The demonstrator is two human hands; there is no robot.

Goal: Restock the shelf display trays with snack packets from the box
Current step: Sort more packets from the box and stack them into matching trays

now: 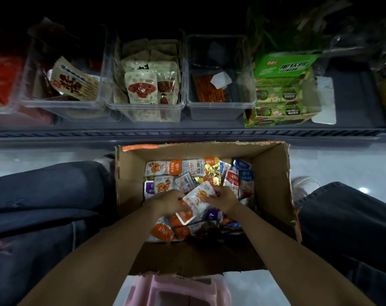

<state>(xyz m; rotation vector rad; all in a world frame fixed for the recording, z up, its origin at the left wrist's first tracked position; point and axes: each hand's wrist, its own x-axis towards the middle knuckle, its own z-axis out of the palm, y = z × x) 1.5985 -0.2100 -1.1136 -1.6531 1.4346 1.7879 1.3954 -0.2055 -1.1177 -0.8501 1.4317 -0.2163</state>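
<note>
Packet [196, 200] held by left hand [168, 200] and right hand [224, 198] inside box [130, 173]; gather matching ones, then lift toward far tray [220, 105].

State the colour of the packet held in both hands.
The packet is white with orange print and an orange end; head view.

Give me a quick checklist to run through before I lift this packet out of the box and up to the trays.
1. Left hand grips the orange-and-white snack packet: ok.
2. Right hand grips its upper end: ok.
3. Brown cardboard box open on top, way out free: ok.
4. Room in the clear plastic tray third from left: ok, it holds little.
5. Which tray takes this packet: cannot tell.
6. One packet held or several: cannot tell.
</note>
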